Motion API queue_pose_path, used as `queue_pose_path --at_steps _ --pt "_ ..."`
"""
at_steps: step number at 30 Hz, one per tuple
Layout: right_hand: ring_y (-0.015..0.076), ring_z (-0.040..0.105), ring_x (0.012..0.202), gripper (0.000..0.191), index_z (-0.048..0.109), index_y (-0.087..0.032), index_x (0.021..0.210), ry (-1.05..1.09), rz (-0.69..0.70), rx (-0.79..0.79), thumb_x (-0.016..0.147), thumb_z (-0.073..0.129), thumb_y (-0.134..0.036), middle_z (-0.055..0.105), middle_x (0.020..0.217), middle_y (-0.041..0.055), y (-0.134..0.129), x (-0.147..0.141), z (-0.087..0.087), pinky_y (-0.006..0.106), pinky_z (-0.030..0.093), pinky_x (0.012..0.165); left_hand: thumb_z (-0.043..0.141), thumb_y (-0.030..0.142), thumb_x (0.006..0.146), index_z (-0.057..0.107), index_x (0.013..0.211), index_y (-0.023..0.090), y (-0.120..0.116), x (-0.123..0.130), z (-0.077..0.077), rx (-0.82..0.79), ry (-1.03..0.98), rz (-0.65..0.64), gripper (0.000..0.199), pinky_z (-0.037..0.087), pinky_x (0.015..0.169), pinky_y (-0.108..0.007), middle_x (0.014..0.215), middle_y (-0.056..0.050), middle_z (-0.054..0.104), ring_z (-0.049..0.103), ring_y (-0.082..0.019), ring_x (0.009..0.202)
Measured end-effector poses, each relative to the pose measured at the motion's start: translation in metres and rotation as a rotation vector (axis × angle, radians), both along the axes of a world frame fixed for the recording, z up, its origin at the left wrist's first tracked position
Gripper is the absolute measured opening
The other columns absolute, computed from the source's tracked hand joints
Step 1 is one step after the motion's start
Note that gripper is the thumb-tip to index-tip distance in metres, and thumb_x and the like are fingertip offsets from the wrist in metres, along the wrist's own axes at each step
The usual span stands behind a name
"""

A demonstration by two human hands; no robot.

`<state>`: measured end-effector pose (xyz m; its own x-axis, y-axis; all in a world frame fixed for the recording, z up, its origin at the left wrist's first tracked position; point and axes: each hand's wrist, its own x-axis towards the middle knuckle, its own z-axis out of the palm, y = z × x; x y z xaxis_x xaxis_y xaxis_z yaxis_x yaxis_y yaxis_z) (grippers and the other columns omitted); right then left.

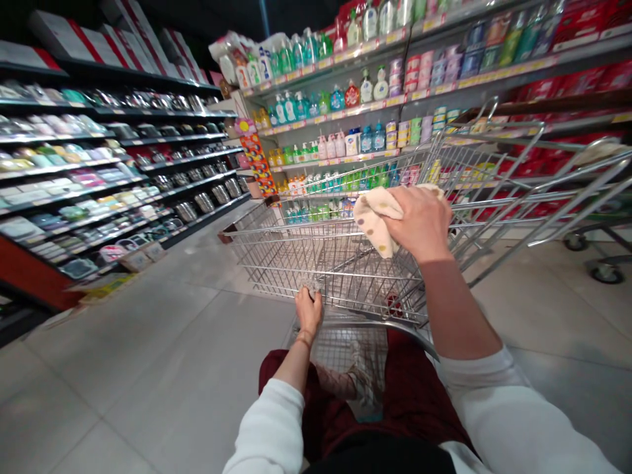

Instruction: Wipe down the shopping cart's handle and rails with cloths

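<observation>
In my right hand [422, 220] is a cream cloth [376, 220] with brown and yellow spots. The fingers are closed over it, and it lies against the upper rail of a metal shopping cart [276, 230]. Lower and further left, my left hand [309, 309] is closed at the cart's wire side. A small grey, rough-looking wad [310, 284] shows at its fingertips, too blurred to name for certain. The basket's wire floor is visible through the mesh.
More nested carts with a caster wheel [606, 272] stand to the right. Shelves of pump bottles [330, 145] rise behind the cart. At left, another shelf unit carries metal pots [202, 203] and boxes. A grey tiled floor [148, 342] spreads around me.
</observation>
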<state>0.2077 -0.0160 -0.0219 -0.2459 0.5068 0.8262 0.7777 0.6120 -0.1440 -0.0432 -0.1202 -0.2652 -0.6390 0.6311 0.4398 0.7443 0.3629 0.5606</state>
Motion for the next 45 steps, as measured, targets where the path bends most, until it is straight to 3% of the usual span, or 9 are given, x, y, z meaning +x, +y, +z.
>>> queue_pose_path --at_steps 3,9,12,25,29,33,37,40,45 --pt "0.0255 0.058 0.098 0.027 0.070 -0.023 0.110 0.009 0.032 0.005 0.092 0.060 -0.041 0.072 0.102 0.0073 -0.001 0.000 -0.001 0.037 0.036 0.083 0.051 0.032 0.095 0.040 0.076 0.028 0.005 -0.002 0.031 0.074 0.009 0.053 0.023 0.047 0.085 -0.039 0.085 -0.006 0.059 0.058 -0.025 0.093" --pt "0.0276 0.056 0.099 0.031 0.070 -0.024 0.112 0.022 0.018 0.006 0.092 0.058 -0.044 0.071 0.103 0.0085 0.000 0.001 -0.003 0.039 0.036 0.086 0.043 0.031 0.098 0.055 0.117 0.023 0.031 -0.004 0.164 0.480 0.236 0.230 0.024 0.045 0.099 -0.040 0.113 -0.011 0.063 0.058 -0.025 0.113" --pt "0.0279 0.056 0.099 0.032 0.070 -0.023 0.110 0.006 0.009 -0.008 0.094 0.055 -0.047 0.070 0.102 0.0089 0.001 0.001 -0.003 0.040 0.036 0.086 0.041 0.027 0.098 0.051 0.138 0.022 0.047 -0.006 0.192 0.463 0.331 0.189 0.041 0.040 0.108 -0.045 0.134 -0.015 0.060 0.053 -0.027 0.130" --pt "0.0281 0.054 0.103 0.032 0.067 -0.024 0.115 -0.012 -0.005 -0.013 0.095 0.053 -0.045 0.069 0.103 0.0091 0.002 0.001 -0.005 0.041 0.034 0.089 0.044 0.024 0.095 0.038 0.150 0.001 0.039 0.008 0.040 0.144 -0.013 0.119 0.059 0.022 0.126 -0.054 0.157 -0.033 0.036 0.031 -0.038 0.152" --pt "0.0282 0.055 0.103 0.033 0.067 -0.025 0.117 -0.013 -0.002 0.000 0.096 0.052 -0.046 0.069 0.103 0.0084 0.004 0.001 -0.006 0.041 0.034 0.089 0.046 0.022 0.092 0.047 0.145 0.010 0.037 0.001 0.055 0.286 -0.043 0.114 0.054 0.029 0.123 -0.050 0.150 -0.027 0.046 0.039 -0.033 0.146" --pt "0.0284 0.055 0.101 0.033 0.069 -0.025 0.115 0.003 -0.006 0.009 0.094 0.053 -0.044 0.069 0.103 0.0082 0.002 0.001 -0.007 0.042 0.034 0.088 0.048 0.020 0.088 0.049 0.143 0.009 0.045 -0.021 0.114 0.594 0.037 0.188 0.056 0.030 0.123 -0.049 0.149 -0.024 0.046 0.040 -0.031 0.145" --pt "0.0281 0.055 0.100 0.034 0.070 -0.024 0.113 0.040 0.015 0.006 0.095 0.051 -0.046 0.071 0.104 0.0089 0.000 0.000 -0.005 0.042 0.032 0.089 0.050 0.023 0.090 0.052 0.144 0.012 0.057 -0.041 0.161 0.619 0.147 0.217 0.055 0.025 0.126 -0.046 0.158 -0.021 0.040 0.032 -0.030 0.152" --pt "0.0277 0.056 0.101 0.037 0.072 -0.025 0.112 0.049 0.024 -0.004 0.095 0.052 -0.050 0.072 0.105 0.0096 0.000 0.000 -0.004 0.041 0.031 0.091 0.048 0.019 0.090 0.051 0.147 0.013 0.062 -0.039 0.149 0.530 0.132 0.191 0.057 0.024 0.127 -0.048 0.159 -0.020 0.041 0.033 -0.030 0.152" --pt "0.0282 0.057 0.104 0.039 0.073 -0.024 0.111 0.048 0.005 -0.022 0.092 0.057 -0.054 0.072 0.106 0.0111 0.001 0.000 -0.004 0.042 0.031 0.093 0.046 0.019 0.089 0.044 0.149 0.002 0.056 -0.015 0.072 0.368 -0.052 0.267 0.062 0.026 0.125 -0.051 0.155 -0.029 0.042 0.035 -0.034 0.151"
